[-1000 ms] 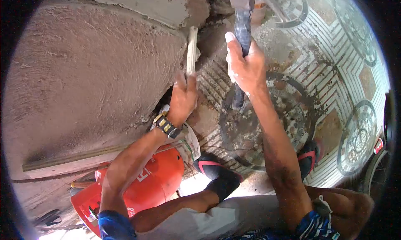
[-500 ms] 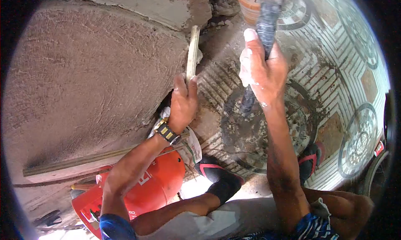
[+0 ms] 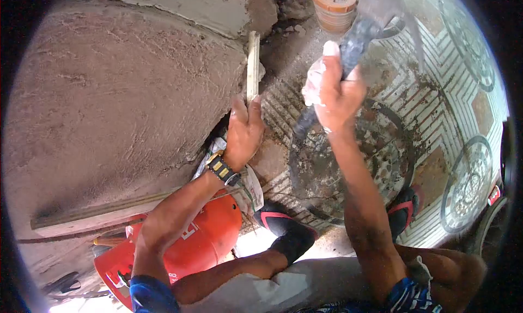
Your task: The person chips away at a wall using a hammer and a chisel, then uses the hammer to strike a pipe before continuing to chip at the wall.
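Note:
My left hand, with a watch on its wrist, is closed round the lower end of a short wooden strip. The strip points away from me along the broken edge of the rough plastered surface. Farther right, my right hand grips the dark wrapped handle of a hammer, thumb along the handle. Motion blurs the hammer's head, which is up at the top of the view. White smears mark the right hand's fingers.
An orange round container with a divided top stands beyond the hammer. Dusty patterned floor spreads to the right. A red gas cylinder and a wooden plank lie near my left forearm. My sandalled feet are below.
The hammer has swung, its head tipping to the right, while my right hand has shifted slightly left. My left hand and the wooden strip have barely moved.

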